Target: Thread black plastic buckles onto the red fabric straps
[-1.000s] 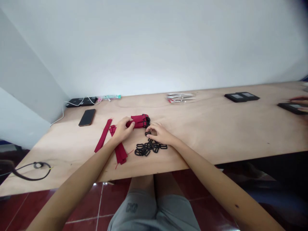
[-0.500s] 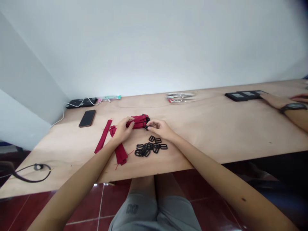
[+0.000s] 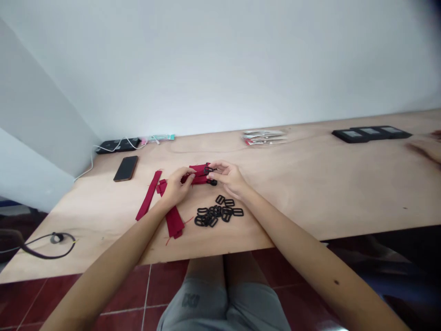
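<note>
Several short dark-red straps [image 3: 197, 180] with black plastic fittings at their right ends lie between my hands on the table. My left hand [image 3: 177, 187] is closed, thumb and fingers pinching a red strap at its left end. At the right end, my right hand [image 3: 231, 179] pinches a black slide buckle [image 3: 208, 169] attached to the strap. Just below, a loose pile of black slide buckles and hooks [image 3: 214, 211] rests on the wood. More red straps [image 3: 174, 220] lie partly under my left wrist, and a single red strap [image 3: 149, 195] lies further left.
A phone [image 3: 126, 168] and black boxes with a white cable [image 3: 119, 145] sit at the back left. Plastic packets [image 3: 263, 137] lie near the wall. Black cases [image 3: 372, 133] are at the back right, beside another person's hand [image 3: 427, 148]. A dark cable [image 3: 48, 255] loops at the front left.
My right hand has moved slightly up, and the buckle it pinches now stands apart from the other fittings. The other person's hand has drawn away from the black cases, to the right.
</note>
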`<state>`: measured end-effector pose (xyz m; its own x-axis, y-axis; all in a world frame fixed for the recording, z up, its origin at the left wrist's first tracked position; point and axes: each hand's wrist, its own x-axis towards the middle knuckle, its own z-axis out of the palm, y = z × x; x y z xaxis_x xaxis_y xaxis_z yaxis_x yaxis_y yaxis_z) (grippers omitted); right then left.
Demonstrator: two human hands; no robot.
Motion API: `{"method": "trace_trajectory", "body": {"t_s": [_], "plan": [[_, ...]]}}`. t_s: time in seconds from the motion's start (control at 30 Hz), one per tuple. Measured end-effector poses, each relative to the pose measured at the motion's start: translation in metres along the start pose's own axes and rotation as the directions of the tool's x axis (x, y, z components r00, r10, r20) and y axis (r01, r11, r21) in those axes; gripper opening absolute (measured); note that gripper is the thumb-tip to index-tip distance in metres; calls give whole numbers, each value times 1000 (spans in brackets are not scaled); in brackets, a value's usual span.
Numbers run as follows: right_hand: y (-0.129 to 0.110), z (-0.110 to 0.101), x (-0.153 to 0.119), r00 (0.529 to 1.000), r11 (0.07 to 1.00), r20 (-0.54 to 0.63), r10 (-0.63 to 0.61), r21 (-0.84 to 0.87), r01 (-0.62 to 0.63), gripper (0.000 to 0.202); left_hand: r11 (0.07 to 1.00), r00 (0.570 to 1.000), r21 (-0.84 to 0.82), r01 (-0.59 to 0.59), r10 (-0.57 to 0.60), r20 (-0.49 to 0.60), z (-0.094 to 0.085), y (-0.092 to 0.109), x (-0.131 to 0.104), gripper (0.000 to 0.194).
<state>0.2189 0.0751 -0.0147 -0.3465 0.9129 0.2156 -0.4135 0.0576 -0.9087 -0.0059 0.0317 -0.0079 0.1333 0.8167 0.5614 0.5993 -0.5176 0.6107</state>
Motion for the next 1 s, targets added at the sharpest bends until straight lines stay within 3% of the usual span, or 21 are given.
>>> {"method": "trace_trajectory", "body": {"t_s": [0.47, 0.7, 1.0], "plan": [[-4, 5, -3, 1000, 999, -8, 16, -35, -16, 42, 996, 997, -75, 50, -46, 54, -1, 12, -2, 17], [5, 5, -1, 1000, 996, 18, 12, -85, -10, 40, 993, 998, -112, 29, -22, 61, -1, 14, -2, 13], [2, 4, -7, 986, 915, 165, -1, -398, 68, 42, 985, 999, -164, 54, -53, 11, 4, 15, -5, 18]]}}
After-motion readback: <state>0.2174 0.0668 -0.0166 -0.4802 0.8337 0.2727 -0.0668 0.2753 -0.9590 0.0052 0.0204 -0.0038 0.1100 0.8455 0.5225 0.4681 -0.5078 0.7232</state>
